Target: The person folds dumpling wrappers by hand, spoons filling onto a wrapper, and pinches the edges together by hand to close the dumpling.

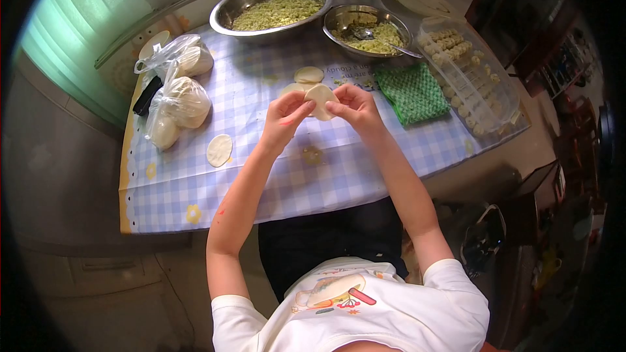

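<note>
Both hands are grasping: I have the left hand (pixel 285 117) and the right hand (pixel 357 108) each pinching an edge of one pale dough disc (pixel 320 102), thumbs on the side toward me. The disc sits right between them, above the cloth and ahead of the body, so from the left grip it lies to the right, and from the right grip to the left. Neither hand is nearer; both touch it. It looks slightly longer front to back than side to side, so I read its long axis as pointing away from the body, across the line joining the two thumbs. How firmly the fingers press, I cannot tell from here.

Just beyond the held disc, another disc (pixel 308 74) lies on the checked tablecloth (pixel 326 186), with more dough beside it that the left hand partly covers. A lone disc (pixel 220 150) rests to the left, well apart from both grips and nearer the left arm. Farther out I see the large bowl (pixel 227 13) and, to its right, the smaller bowl (pixel 352 50) with a spoon (pixel 404 51) in it. The green cloth (pixel 412 93) lies on the right hand's side, near it but apart
</note>
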Motion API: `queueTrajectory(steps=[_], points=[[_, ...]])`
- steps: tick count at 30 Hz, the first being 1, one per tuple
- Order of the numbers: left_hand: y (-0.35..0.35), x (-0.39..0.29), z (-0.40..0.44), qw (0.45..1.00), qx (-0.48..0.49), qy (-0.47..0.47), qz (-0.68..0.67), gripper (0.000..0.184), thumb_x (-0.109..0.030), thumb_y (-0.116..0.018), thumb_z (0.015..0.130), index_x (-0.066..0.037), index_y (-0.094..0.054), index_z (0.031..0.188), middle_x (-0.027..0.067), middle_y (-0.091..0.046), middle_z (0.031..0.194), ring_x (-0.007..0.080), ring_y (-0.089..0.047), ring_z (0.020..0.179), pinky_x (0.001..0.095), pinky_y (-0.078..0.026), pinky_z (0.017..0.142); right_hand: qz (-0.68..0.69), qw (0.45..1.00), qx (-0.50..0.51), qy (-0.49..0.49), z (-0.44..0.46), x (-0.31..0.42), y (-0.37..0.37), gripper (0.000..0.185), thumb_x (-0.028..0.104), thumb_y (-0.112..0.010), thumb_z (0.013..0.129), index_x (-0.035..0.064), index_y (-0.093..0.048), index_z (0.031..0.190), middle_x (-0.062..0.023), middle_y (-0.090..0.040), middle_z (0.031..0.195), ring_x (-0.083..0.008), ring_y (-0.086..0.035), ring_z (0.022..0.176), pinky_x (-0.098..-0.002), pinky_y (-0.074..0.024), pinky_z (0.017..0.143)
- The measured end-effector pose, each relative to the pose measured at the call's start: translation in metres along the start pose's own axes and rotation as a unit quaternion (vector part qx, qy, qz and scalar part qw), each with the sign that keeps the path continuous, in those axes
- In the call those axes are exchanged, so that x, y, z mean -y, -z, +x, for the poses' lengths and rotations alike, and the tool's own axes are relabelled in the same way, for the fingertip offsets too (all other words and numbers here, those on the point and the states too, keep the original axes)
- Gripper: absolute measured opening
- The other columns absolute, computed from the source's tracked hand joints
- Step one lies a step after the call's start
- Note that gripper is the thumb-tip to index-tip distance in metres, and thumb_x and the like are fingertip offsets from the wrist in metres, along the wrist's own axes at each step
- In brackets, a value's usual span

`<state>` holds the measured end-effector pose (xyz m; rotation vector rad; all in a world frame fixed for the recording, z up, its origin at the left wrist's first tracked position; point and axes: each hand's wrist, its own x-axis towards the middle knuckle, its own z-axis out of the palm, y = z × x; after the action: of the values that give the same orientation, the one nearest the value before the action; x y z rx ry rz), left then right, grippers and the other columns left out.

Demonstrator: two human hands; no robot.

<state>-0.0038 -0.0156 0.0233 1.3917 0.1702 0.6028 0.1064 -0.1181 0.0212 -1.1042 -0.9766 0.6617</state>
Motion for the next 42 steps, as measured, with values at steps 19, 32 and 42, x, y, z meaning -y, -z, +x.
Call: queueTrajectory(steps=[19,32,42], points=[[0.002,0.002,0.0,0.998,0.027,-0.035,0.04,0.012,-0.007,-0.051,0.072,0.001,-0.05,0.08,0.0016,-0.05,0.07,0.0063,-0.046,0.065,0.0181,-0.037,0.057,-0.163,0.984,-0.019,0.068,-0.004,-0.003,-0.008,0.011,0.013,-0.053,0.069,0.0022,-0.051,0.07,-0.0035,-0.051,0.058,-0.0072,-0.047,0.051,-0.0193,-0.0371,0.048],[0.004,0.003,-0.002,0.993,0.047,-0.024,0.105,0.011,-0.01,-0.052,0.071,0.0,-0.051,0.074,0.0008,-0.05,0.064,0.0055,-0.046,0.061,0.0177,-0.036,0.053,-0.202,0.974,-0.042,0.095,-0.006,-0.002,-0.007,0.011,0.012,-0.053,0.069,0.0017,-0.051,0.066,-0.0029,-0.05,0.055,-0.0072,-0.045,0.048,-0.0188,-0.0361,0.044],[-0.003,0.002,-0.003,0.993,0.046,-0.025,0.103,0.012,-0.011,-0.053,0.07,0.0,-0.051,0.075,0.0016,-0.051,0.064,0.0062,-0.046,0.061,0.0186,-0.037,0.056,-0.19,0.977,-0.041,0.088,-0.007,-0.002,-0.005,0.013,0.014,-0.052,0.069,0.0012,-0.051,0.064,-0.0026,-0.049,0.055,-0.0058,-0.043,0.048,-0.0186,-0.035,0.045]])
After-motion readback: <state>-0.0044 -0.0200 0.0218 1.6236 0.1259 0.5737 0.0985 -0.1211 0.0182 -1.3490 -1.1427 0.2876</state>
